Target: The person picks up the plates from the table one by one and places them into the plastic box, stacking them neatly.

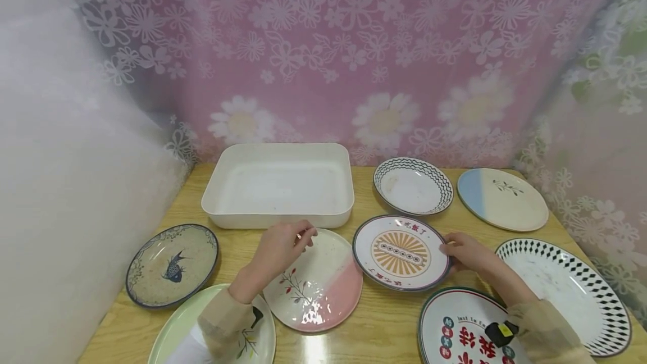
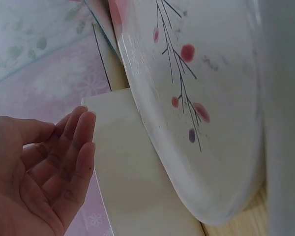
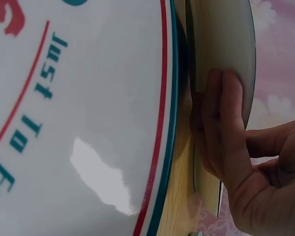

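Observation:
In the head view my right hand (image 1: 467, 251) grips the right rim of a white plate with an orange sunburst (image 1: 401, 253). The right wrist view shows that hand's fingers (image 3: 231, 113) spread under the plate, its thumb over the edge. My left hand (image 1: 284, 246) hangs over a cream-and-pink plate with a red-berry twig (image 1: 323, 291), close to the front wall of a white rectangular basin (image 1: 278, 221). Seen from the left wrist, this hand (image 2: 54, 167) has loosely bent fingers with nothing between them.
Left lie a fish plate (image 1: 174, 265) and a pale green plate (image 1: 167, 324). A wavy-patterned bowl (image 1: 411, 184) and a blue-and-cream plate (image 1: 505, 198) stand at the back right. Nearer are a diamond-rimmed oval plate (image 1: 566, 280) and a plate with red lettering (image 1: 455, 308).

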`<state>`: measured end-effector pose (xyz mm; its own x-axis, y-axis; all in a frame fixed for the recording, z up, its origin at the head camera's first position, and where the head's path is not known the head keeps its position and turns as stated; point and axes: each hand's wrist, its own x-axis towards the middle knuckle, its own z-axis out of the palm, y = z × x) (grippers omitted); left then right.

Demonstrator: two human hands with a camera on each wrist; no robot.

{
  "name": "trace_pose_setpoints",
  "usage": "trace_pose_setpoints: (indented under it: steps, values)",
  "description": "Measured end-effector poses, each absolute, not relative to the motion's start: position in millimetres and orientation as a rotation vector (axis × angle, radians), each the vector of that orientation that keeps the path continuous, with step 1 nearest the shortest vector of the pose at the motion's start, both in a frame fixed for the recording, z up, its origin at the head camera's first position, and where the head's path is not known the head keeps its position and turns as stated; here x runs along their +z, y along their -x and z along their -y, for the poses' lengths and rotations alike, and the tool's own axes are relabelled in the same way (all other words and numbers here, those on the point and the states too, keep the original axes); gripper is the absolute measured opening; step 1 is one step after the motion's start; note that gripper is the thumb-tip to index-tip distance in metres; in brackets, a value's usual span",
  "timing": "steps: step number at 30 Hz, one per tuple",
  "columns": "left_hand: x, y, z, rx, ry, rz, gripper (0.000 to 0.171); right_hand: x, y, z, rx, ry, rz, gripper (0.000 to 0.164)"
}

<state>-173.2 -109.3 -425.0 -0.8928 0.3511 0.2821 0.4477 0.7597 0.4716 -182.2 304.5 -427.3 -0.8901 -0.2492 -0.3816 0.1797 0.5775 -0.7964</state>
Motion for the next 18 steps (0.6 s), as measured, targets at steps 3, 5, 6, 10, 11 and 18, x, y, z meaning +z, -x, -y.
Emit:
trace_pose_setpoints:
  steps: [3,5,6,10,11,18]
  values:
    - [-424.7,173.6,108.9,-0.82,0.645,2.772,0.017,-427.1,177.9,-306.7,-1.271,0.046,-2.369,0.042]
    - [-424.3,173.7,108.8,-0.829,0.65,2.769,0.017,-426.9,174.3,-308.1,-1.286,0.035,-2.375,0.041]
    - [-424.0,173.7,108.7,-0.834,0.651,2.769,0.017,-426.4,172.3,-308.8,-1.295,0.023,-2.38,0.042]
    - [-423.0,173.3,108.5,-0.858,0.647,2.782,0.018,-421.4,165.1,-311.9,-1.306,0.025,-2.398,0.044]
    - [-422.9,173.4,108.4,-0.866,0.645,2.785,0.018,-419.4,163.6,-312.9,-1.298,0.025,-2.406,0.046]
    - [-421.2,175.9,106.8,-0.953,0.607,2.789,0.016,-406.1,159.1,-320.1,-1.359,0.083,-2.422,0.049]
